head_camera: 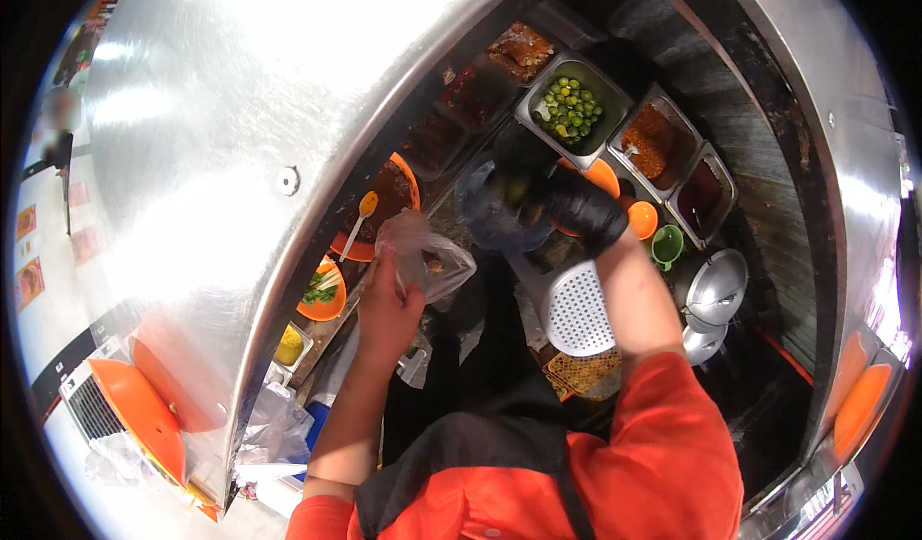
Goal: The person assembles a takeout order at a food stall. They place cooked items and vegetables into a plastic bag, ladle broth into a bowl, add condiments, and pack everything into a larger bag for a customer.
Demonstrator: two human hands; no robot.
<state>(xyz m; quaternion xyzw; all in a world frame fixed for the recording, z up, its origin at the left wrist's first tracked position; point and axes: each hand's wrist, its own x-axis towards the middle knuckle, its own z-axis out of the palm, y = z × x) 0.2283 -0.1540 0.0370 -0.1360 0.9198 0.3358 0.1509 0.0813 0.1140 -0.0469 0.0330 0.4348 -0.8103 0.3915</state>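
Observation:
My left hand (392,295) grips a clear plastic bag (425,248), its mouth spread out to the right. My right hand (583,205), in a black glove, reaches over a clear bluish basin (497,216). Something yellow-green shows by its fingertips, but blur and shadow hide whether the fingers hold it. Just beyond that hand, a metal pan (591,97) holds small green limes (573,111). An orange bowl (407,180) of dark sauce sits past the bag, with an orange-and-white spoon (359,224) on it.
A smaller orange bowl (322,313) holds leafy greens. Pans of red-brown sauce (652,147) and dark liquid (699,194) stand at the right, near an orange cup (642,219), a green cup (667,244) and lidded metal pots (717,291). A perforated half-round plate (582,309) lies below my right forearm.

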